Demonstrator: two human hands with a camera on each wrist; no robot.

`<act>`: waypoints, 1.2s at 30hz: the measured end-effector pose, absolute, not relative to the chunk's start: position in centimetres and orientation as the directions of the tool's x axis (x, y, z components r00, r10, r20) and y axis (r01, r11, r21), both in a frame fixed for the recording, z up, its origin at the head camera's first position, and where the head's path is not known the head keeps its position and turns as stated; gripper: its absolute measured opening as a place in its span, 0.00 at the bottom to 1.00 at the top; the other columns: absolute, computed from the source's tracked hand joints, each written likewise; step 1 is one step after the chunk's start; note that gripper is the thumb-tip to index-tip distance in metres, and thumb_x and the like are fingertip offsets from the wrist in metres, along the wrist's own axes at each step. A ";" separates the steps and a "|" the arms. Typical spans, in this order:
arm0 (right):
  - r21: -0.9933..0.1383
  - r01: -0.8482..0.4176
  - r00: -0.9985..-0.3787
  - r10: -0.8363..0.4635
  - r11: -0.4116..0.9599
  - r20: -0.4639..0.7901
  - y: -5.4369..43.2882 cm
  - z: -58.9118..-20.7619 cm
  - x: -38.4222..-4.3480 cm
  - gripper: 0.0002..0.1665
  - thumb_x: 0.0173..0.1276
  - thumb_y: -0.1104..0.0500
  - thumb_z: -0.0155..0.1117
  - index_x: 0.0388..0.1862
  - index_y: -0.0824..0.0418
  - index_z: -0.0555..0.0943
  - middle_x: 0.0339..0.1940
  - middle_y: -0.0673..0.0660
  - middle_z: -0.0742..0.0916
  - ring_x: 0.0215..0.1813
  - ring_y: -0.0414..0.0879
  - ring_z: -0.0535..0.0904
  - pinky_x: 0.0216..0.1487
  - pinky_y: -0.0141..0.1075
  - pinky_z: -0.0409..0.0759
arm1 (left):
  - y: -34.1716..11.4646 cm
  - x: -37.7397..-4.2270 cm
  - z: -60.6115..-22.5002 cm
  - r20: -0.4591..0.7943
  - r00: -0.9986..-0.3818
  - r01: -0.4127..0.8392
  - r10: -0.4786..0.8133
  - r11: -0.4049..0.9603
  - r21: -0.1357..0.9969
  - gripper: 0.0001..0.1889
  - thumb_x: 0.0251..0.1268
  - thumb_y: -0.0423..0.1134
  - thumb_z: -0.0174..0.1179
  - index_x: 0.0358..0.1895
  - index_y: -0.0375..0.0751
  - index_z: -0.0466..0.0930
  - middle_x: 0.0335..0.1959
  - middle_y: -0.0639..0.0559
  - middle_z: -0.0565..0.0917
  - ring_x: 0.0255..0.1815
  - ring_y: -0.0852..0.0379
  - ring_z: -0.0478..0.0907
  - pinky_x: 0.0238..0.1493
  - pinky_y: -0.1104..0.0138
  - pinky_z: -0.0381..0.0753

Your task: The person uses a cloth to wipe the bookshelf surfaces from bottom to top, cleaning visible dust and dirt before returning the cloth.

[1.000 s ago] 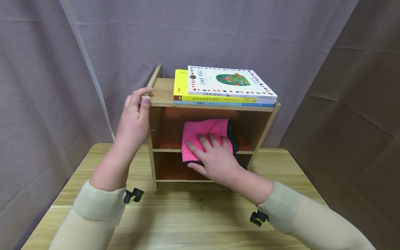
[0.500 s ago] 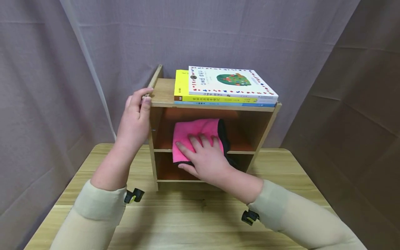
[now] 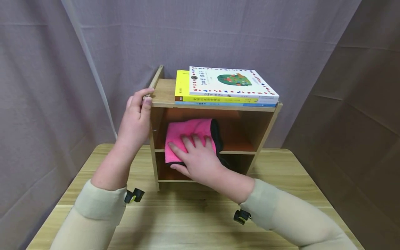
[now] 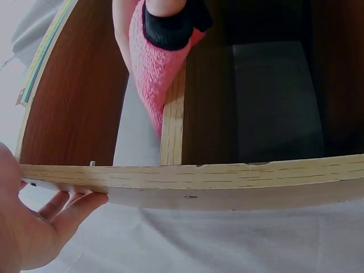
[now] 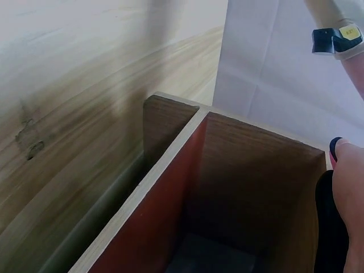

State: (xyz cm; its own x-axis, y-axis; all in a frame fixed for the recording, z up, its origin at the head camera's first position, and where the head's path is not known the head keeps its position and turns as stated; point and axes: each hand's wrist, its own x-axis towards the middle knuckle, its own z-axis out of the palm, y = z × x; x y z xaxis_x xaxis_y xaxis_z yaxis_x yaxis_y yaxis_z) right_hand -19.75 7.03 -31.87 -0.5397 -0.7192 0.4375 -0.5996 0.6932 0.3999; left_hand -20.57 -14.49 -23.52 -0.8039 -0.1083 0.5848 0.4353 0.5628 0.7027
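The right hand (image 3: 203, 164) lay with spread fingers on a pink cloth (image 3: 176, 131), draped over the front edge of the middle shelf (image 3: 238, 152), while the left hand (image 3: 133, 123) gripped the bookcase's (image 3: 260, 126) upper left corner with bent fingers. Too hard a push might have shifted the bookcase and slid its stacked books (image 3: 234, 83) off. A wood-grain table (image 3: 184, 227) stood beneath, grey curtains (image 3: 200, 33) behind.

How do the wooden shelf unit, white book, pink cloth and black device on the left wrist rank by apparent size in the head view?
1. Wooden shelf unit
2. White book and pink cloth: too alike to rank; the right hand covers part of the cloth
3. Black device
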 end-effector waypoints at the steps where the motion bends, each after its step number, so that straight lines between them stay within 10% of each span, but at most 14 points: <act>1: 0.401 -0.598 -0.542 -0.719 0.694 0.436 6.9 -31.8 -19.7 0.39 0.71 0.27 0.45 0.76 0.40 0.65 0.69 0.60 0.71 0.66 0.61 0.66 0.56 0.65 0.68 | -14.5 -20.6 -23.5 0.586 -0.803 0.438 -0.107 0.562 0.702 0.23 0.79 0.57 0.39 0.70 0.57 0.67 0.58 0.41 0.70 0.51 0.45 0.72 0.57 0.49 0.71; 28: 0.425 -0.601 -0.573 -0.736 0.677 0.361 4.3 -31.3 -19.5 0.40 0.71 0.26 0.44 0.78 0.39 0.60 0.69 0.59 0.70 0.67 0.60 0.65 0.55 0.64 0.70 | -14.7 -20.6 -23.5 0.587 -0.805 0.451 -0.092 0.548 0.704 0.23 0.79 0.58 0.40 0.69 0.57 0.68 0.57 0.41 0.69 0.51 0.46 0.71 0.56 0.49 0.70; 36: 0.414 -0.664 -0.546 -0.782 0.623 0.301 5.0 -30.7 -19.7 0.48 0.64 0.34 0.63 0.79 0.43 0.57 0.71 0.61 0.68 0.69 0.61 0.64 0.55 0.61 0.73 | -14.7 -20.6 -23.5 0.584 -0.807 0.449 -0.090 0.550 0.704 0.23 0.79 0.57 0.40 0.70 0.57 0.67 0.56 0.41 0.69 0.51 0.46 0.71 0.56 0.49 0.71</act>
